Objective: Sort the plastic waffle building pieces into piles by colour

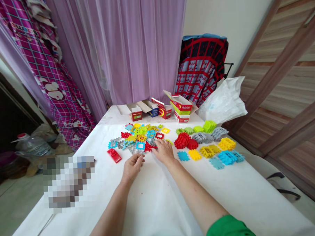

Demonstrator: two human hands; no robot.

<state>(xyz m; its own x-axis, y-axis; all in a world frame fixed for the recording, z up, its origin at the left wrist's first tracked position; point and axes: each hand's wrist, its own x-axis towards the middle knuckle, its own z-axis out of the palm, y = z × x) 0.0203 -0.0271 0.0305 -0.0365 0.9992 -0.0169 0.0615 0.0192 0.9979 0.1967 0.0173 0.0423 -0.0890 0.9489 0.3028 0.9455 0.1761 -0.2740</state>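
A mixed heap of flat plastic building pieces (140,138) with notched edges lies in the middle of the white table; it has red, yellow, blue, green and grey ones. My right hand (164,151) reaches over the heap's near right side, fingers stretched down beside a red piece (149,146). Just in front of the heap, my left hand (133,166) is closed, thumb against curled fingers; whatever it holds, if anything, is hidden. To the right, pieces are grouped by colour: a red stack (181,140), grey stacks (219,133), yellow stacks (227,144) and blue stacks (226,157).
A red flat object (114,155) lies left of the heap. Opened small boxes (165,111) stand along the back edge, with a white plastic bag (222,101) at the back right. A blurred-out object (71,182) is on the left side of the table (151,212).
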